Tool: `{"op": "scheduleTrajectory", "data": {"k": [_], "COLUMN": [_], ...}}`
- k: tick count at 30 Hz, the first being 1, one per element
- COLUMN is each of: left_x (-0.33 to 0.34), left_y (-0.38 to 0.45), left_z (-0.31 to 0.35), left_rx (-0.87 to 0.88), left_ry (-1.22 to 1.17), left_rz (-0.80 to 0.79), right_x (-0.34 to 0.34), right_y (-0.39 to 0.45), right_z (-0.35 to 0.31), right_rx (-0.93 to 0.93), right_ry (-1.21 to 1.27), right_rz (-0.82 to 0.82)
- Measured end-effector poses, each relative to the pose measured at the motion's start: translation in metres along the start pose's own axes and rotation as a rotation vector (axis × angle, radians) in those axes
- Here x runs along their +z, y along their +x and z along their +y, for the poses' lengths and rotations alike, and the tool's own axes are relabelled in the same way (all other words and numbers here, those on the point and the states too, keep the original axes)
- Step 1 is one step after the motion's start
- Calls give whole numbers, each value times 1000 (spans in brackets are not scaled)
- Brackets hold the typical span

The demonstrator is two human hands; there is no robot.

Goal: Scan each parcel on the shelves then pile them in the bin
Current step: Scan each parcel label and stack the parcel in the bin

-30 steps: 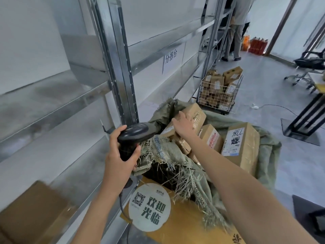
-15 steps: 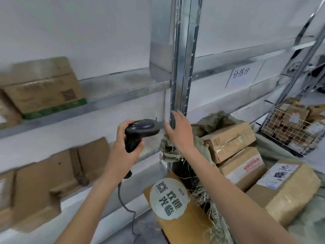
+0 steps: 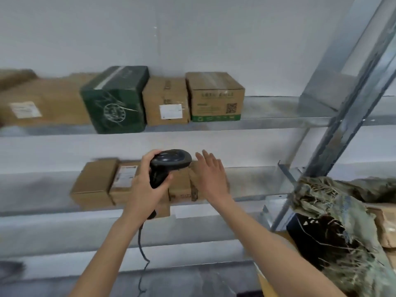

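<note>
My left hand [image 3: 145,187] grips a black corded barcode scanner [image 3: 169,163] in front of the lower metal shelf [image 3: 257,181]. Several brown cardboard parcels [image 3: 94,185] lie in a row on that shelf, one with a white label [image 3: 125,175]. My right hand [image 3: 211,174] is open, fingers spread, over the rightmost parcel [image 3: 182,189] of that row; I cannot tell if it touches. The upper shelf [image 3: 278,116] carries a dark green box [image 3: 115,99] and brown parcels [image 3: 216,97]. The sack-lined bin [image 3: 334,224] stands at the lower right with a parcel [image 3: 385,224] inside.
A slanted metal shelf upright [image 3: 351,108] rises at the right, between the shelves and the bin. The scanner's cable [image 3: 142,254] hangs down towards the grey floor. The white wall lies behind the shelves.
The view has swung left from the bin to the shelves. My right hand left the parcels in the bin and reached to the lower shelf's parcels. The scanner stayed in my left hand.
</note>
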State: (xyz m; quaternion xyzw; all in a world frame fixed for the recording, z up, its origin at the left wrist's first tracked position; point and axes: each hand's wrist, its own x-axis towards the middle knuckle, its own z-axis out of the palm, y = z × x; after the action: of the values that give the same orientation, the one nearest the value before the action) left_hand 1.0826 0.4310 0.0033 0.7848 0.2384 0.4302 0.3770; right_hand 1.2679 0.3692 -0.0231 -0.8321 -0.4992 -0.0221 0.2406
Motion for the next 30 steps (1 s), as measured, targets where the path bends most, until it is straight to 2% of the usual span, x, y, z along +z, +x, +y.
{"op": "scheduleTrajectory", "data": {"k": [8,14,21,30], "left_x": [-154,-231,-275,-278], "left_y": [-24,-44,-63,-56], "left_z": [-63,-101,-141,-189], "left_rx": [-113,-185,-259,-345], "left_ry": [19,53,47,89], "left_rz": [152,221,258,294], "right_x": [92,148,203,259], "right_y": [23,33,32,77], "right_z": [-147,-229,-277,-291], "right_rx": [-117,-112,-93,-79], "right_ry": [-10,-32,-105,-111], "right_rz": [-144,-201,-298,-390]}}
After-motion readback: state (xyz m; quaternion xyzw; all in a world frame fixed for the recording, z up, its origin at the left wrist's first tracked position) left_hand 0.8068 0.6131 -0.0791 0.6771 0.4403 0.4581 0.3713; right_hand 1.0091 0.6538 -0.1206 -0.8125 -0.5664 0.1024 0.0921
